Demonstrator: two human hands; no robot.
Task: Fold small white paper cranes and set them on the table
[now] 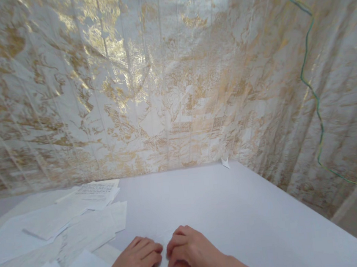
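Note:
A small white piece of paper [163,263] lies low on the white table, showing in the narrow gap between my two hands. My left hand [140,258] is closed, its curled fingers pressed on the paper's left side. From the right, my right hand [192,251] also has bent fingers closed at the paper, knuckles up. Most of the paper is hidden under my fingers, so its full shape cannot be made out.
Loose white sheets [47,221], some with printed lines, overlap across the table's left side. A small folded paper piece [225,163] stands at the far right corner of the table [238,212]. Behind hangs a gold-patterned curtain [148,90]; a green-yellow wire [317,106] runs down at right.

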